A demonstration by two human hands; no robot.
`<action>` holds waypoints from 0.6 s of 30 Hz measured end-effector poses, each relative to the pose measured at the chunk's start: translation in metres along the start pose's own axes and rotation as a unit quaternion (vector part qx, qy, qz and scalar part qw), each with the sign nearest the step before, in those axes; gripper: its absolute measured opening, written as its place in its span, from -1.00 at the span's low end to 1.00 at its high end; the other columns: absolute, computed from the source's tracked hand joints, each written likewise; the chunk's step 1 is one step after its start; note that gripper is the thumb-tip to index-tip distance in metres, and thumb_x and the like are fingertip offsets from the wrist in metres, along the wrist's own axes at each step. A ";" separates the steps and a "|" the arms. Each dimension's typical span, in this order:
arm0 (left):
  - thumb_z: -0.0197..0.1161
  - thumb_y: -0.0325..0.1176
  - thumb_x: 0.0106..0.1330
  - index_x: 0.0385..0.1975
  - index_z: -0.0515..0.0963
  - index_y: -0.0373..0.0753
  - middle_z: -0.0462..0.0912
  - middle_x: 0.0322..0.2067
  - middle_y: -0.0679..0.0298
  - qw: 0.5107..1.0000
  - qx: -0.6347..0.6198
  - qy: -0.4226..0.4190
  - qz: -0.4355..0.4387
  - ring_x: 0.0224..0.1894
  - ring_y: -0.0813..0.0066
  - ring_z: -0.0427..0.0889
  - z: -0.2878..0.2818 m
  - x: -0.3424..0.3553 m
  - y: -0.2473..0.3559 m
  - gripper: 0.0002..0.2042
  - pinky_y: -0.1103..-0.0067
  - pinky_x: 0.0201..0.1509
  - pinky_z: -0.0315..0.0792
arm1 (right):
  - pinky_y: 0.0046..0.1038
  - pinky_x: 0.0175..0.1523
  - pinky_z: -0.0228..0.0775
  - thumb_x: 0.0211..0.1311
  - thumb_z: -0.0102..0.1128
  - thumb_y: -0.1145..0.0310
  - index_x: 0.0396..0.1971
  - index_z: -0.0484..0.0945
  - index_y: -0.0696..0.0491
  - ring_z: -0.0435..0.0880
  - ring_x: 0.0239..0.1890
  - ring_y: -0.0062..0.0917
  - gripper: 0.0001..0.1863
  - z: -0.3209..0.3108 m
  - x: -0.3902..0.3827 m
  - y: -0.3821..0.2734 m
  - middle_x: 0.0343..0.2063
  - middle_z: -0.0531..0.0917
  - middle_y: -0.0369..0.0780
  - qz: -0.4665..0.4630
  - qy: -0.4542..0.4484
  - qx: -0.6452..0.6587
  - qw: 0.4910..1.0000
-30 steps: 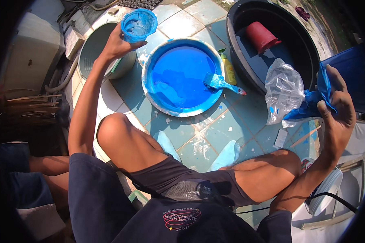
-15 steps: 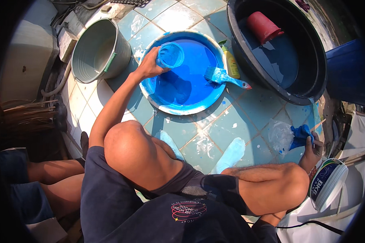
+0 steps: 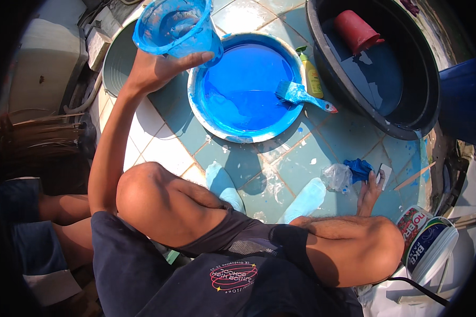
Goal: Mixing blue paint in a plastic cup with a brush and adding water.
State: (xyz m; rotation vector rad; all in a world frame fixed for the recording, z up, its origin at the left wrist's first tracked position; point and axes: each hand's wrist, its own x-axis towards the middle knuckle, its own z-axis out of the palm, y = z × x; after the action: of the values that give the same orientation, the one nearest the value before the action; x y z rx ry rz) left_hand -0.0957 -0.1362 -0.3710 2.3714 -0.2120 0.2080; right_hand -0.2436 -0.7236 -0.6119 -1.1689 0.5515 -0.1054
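Note:
A small blue plastic tub (image 3: 193,48), smeared with paint inside, is gripped by my left hand (image 3: 156,71) and held tilted, its mouth toward me. It hangs at the near left of a round basin (image 3: 256,139) of bright blue liquid. A wide paintbrush (image 3: 301,96), coated in blue, rests over the basin's right rim. Low at the right, my right hand (image 3: 371,195) has its fingers closed at a small white rectangular slab (image 3: 386,177). Beside those fingers lie a crumpled blue cloth (image 3: 358,169) and a clear plastic bag (image 3: 337,178).
A black tub (image 3: 375,119) of dark water holds a red scoop (image 3: 354,31). A yellow pump bottle (image 3: 312,79) stands between the tub and basin. A grey bucket (image 3: 116,63) is partly hidden behind my left hand. Paint pails (image 3: 428,238) stand at right; another person's legs (image 3: 71,211) at left.
My left hand has lifted the tub up and left, away from above the basin. My right hand has come lower and left, the blue cloth now beside it; the white slab has come into view.

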 end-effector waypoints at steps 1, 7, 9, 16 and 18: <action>0.65 -0.02 -0.03 0.14 0.52 -0.26 0.65 0.05 0.07 1.000 0.030 0.001 0.006 0.09 0.20 0.66 -0.009 -0.004 0.007 -0.25 0.30 0.23 0.54 | -0.49 0.10 0.35 0.39 0.24 0.47 0.15 0.33 0.00 0.57 -0.05 -0.57 -0.59 0.001 0.001 0.006 -0.11 0.59 -0.25 0.008 0.001 -0.001 1.000; 0.59 -0.07 0.06 0.16 0.48 -0.38 0.66 -0.01 0.06 0.990 0.025 -0.055 -0.129 0.01 0.23 0.68 -0.042 -0.032 0.084 -0.27 0.33 0.13 0.57 | -0.48 0.17 0.34 0.45 0.16 0.39 0.29 0.34 0.10 0.54 0.03 -0.59 -0.54 -0.036 0.011 0.013 -0.01 0.56 -0.25 0.049 -0.040 -0.080 0.995; 0.62 -0.14 0.04 0.14 0.48 -0.38 0.66 -0.01 0.09 0.989 0.061 -0.018 -0.134 0.01 0.26 0.67 -0.040 -0.047 0.097 -0.30 0.34 0.11 0.58 | -0.47 0.18 0.35 0.45 0.16 0.39 0.25 0.39 0.13 0.54 0.05 -0.58 -0.57 -0.051 0.015 0.025 0.00 0.57 -0.25 0.054 -0.029 -0.091 0.994; 0.63 -0.18 0.03 0.05 0.55 -0.35 0.68 -0.04 0.11 0.982 0.028 0.000 -0.184 -0.02 0.31 0.68 -0.043 -0.109 0.119 -0.38 0.39 0.10 0.58 | -0.50 0.22 0.37 0.46 0.15 0.36 0.09 0.53 0.16 0.57 0.03 -0.54 -0.70 -0.053 0.011 0.029 -0.04 0.61 -0.24 0.055 0.048 -0.107 0.992; 0.64 -0.20 0.03 0.03 0.57 -0.34 0.69 -0.05 0.12 0.983 0.022 0.004 -0.184 -0.03 0.33 0.69 -0.038 -0.108 0.115 -0.40 0.40 0.09 0.59 | -0.50 0.21 0.38 0.44 0.17 0.39 0.07 0.53 0.17 0.57 0.03 -0.55 -0.71 -0.051 0.015 0.029 -0.03 0.61 -0.23 0.041 0.030 -0.138 0.989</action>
State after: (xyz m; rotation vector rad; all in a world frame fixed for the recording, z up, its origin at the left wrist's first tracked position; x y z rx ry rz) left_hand -0.2285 -0.1823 -0.2899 2.4023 0.2367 0.0447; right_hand -0.2605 -0.7602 -0.6575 -1.4135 0.6822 0.0062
